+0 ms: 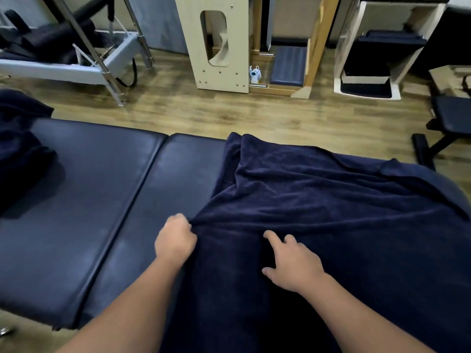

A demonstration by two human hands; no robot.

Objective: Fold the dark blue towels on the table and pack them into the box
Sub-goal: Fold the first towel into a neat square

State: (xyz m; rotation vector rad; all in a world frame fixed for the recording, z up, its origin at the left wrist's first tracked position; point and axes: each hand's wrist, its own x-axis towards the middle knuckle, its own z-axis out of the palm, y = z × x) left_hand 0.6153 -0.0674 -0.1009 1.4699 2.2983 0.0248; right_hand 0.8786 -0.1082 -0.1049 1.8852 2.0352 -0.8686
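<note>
Your two bare arms are reaching forward over the dark padded surface (107,179). Your left hand (175,239) is making a fist, and its fingers (187,229) are closed tight on the left edge of the dark blue towel (331,200), right where the cloth is bunching into folds. Your right hand (293,263) is lying flat on top of the towel, just beside the left hand. Its fingers (271,236) are spread apart and are pressing on the cloth, not holding it.

The towel is lying spread out over the right side of the surface. It is running from under your hands all the way to the far edge, and it is hanging over the near edge too. It is wrinkled, not folded neat.

Far off to the left, a heap of more dark blue towels (20,149) is sitting at the end of the surface, well apart from your hands.

Past the surface the wooden floor (229,110) is showing.
</note>
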